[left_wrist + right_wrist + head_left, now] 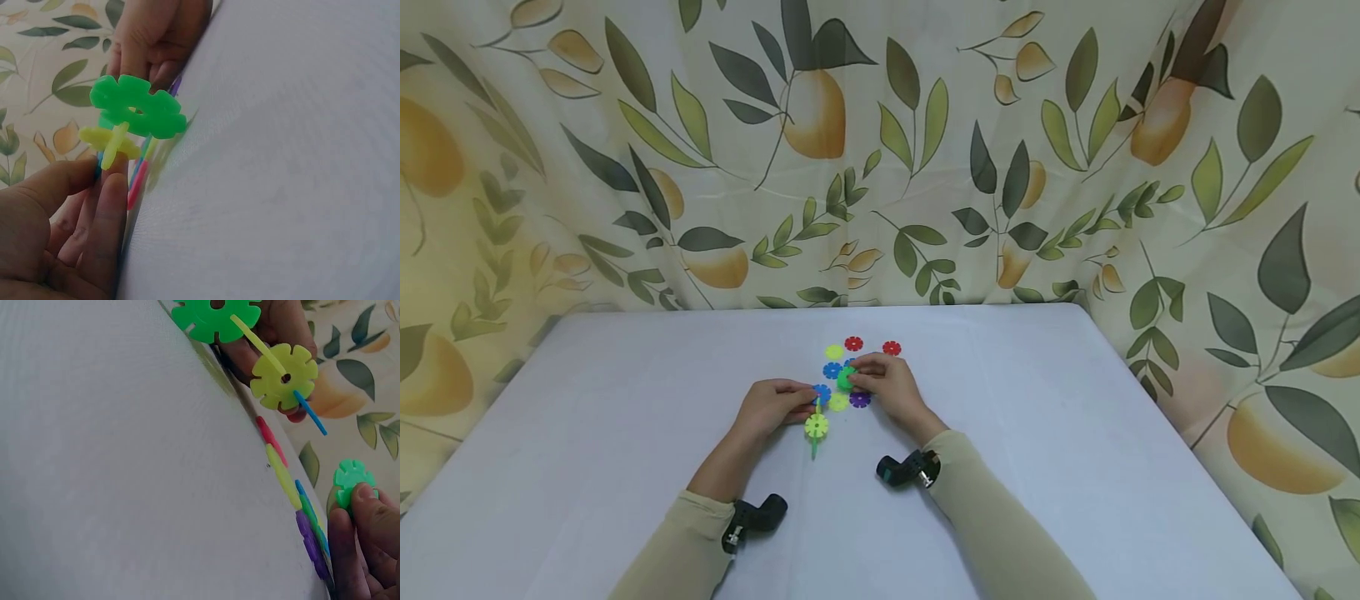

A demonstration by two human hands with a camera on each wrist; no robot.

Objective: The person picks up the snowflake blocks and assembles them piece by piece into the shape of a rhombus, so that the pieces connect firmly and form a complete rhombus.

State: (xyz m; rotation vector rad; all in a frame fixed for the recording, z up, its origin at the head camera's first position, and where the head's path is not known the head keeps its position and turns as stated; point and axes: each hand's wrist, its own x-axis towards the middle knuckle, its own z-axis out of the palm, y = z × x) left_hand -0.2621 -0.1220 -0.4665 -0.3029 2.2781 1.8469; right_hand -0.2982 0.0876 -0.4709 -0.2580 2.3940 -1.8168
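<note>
My left hand [771, 404] pinches a joined chain of notched plastic flower discs: a blue disc [310, 412] at its fingertips, yellow discs [284, 381] slotted into one another, and a green disc [206, 325] at the end nearest me. Across from it, my right hand [891, 387] pinches a separate green disc [353, 478] between thumb and fingers. A small gap parts this disc from the chain. Beneath and around the hands lie loose discs, among them a purple disc [860, 400], a yellow disc [838, 402] and a blue disc [832, 371].
Beyond the hands, two red discs [853, 343] and another yellow disc [834, 352] lie flat on the white-covered table [625, 400]. A leaf-and-fruit patterned curtain [880, 208] hangs behind the table's far edge. Each wrist wears a black camera [760, 515].
</note>
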